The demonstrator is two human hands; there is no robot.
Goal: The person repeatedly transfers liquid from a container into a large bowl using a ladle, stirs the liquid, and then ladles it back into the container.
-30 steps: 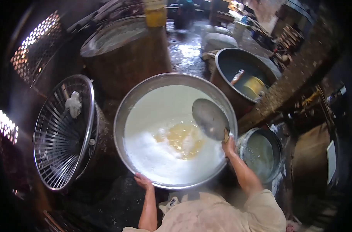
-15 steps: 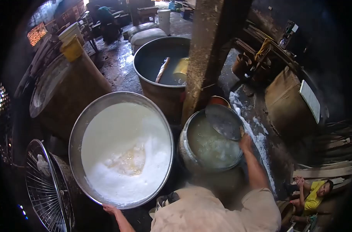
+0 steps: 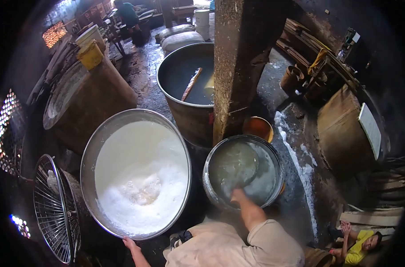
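Observation:
My left hand (image 3: 129, 243) grips the near rim of a wide metal vat (image 3: 188, 187), which holds milky white liquid with a patch of foam. In the smaller metal pot (image 3: 205, 180) on the right, cloudy greenish liquid gives off some steam. My right hand (image 3: 239, 196) reaches low over this pot, closed round the handle of a round scoop. The bowl of the scoop (image 3: 247, 165) lies under the liquid, with only its curved outline showing. The handle is mostly hidden by my fingers.
A wooden post (image 3: 229, 75) rises right behind the pot. Beyond stands a big vat (image 3: 184, 118) with a striped stick in it. An orange bucket (image 3: 265, 128) sits behind the pot. A wire fan guard (image 3: 55, 213) leans left. One person (image 3: 360, 244) is at lower right, another (image 3: 126, 15) far back.
The scoop has gone from tilted above the pot's right side down into the liquid. My right hand has moved left and down with it. My left hand stays at the vat's rim.

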